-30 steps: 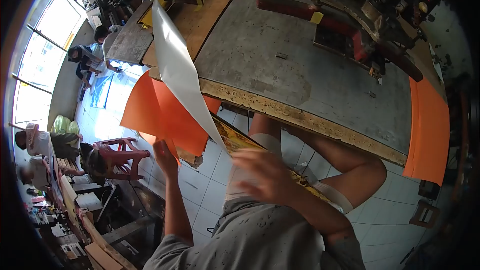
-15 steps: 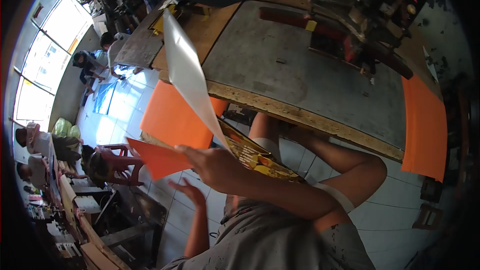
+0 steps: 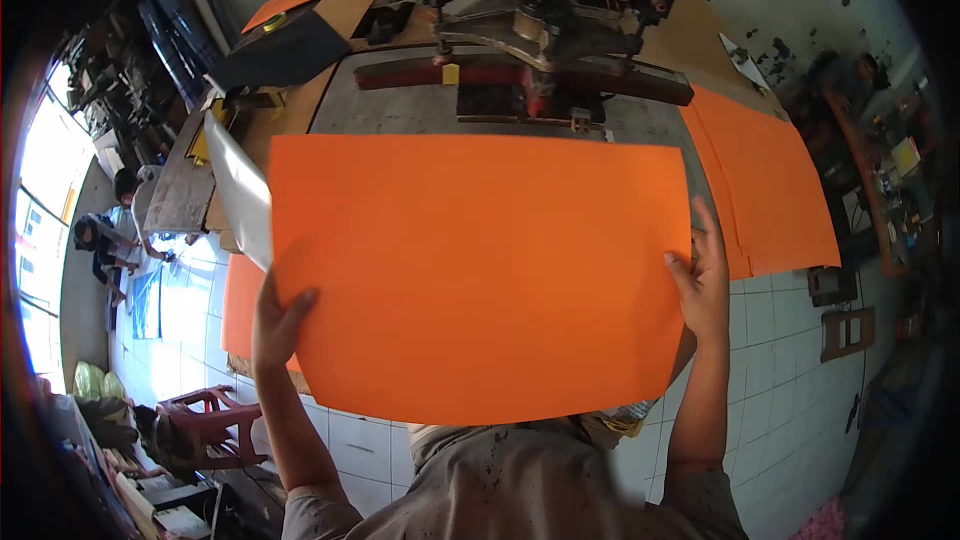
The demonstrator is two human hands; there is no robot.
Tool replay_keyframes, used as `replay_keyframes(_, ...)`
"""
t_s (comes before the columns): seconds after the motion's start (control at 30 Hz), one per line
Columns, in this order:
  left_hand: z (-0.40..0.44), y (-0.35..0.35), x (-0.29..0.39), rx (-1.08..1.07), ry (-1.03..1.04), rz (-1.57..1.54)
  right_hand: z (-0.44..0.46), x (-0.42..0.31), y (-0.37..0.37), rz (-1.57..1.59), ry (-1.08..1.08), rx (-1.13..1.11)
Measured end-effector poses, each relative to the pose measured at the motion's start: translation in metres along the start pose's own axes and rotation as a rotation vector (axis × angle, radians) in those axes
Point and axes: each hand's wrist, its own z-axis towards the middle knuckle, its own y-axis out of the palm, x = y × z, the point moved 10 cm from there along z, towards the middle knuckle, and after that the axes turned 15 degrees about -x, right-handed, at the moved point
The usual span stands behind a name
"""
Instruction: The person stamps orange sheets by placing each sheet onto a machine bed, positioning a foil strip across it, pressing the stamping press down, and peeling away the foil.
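Note:
A large orange sheet (image 3: 480,270) is spread flat between my hands and covers the front of the grey work surface (image 3: 400,118). My left hand (image 3: 278,318) holds its left edge, thumb on top and fingers behind. At the right edge, my right hand (image 3: 704,275) pinches the sheet with the thumb in front, the other fingers partly hidden or raised. Behind the sheet stands a machine with a red bar (image 3: 620,82). A white glossy sheet (image 3: 240,190) sticks out at the left.
More orange sheets (image 3: 770,180) lie on the right side of the table, and others (image 3: 238,305) are low on the left. A black sheet (image 3: 285,52) rests at the back left. A red stool (image 3: 215,425) and people (image 3: 100,240) are at the left.
The orange sheet has come up from the left and now spans the space before me, one hand at each side. My view has turned toward the machine.

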Motion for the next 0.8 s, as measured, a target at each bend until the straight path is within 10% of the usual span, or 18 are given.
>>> replay_keyframes(0.63,0.144,0.002,0.002,-0.139,-0.07,-0.062,0.107,0.038,-0.008,-0.48,0.166,-0.2)
replay_keyframes(0.8,0.173,-0.009,-0.001,-0.084,-0.103,0.0,0.145,0.048,-0.007,-0.682,-0.091,-0.182)
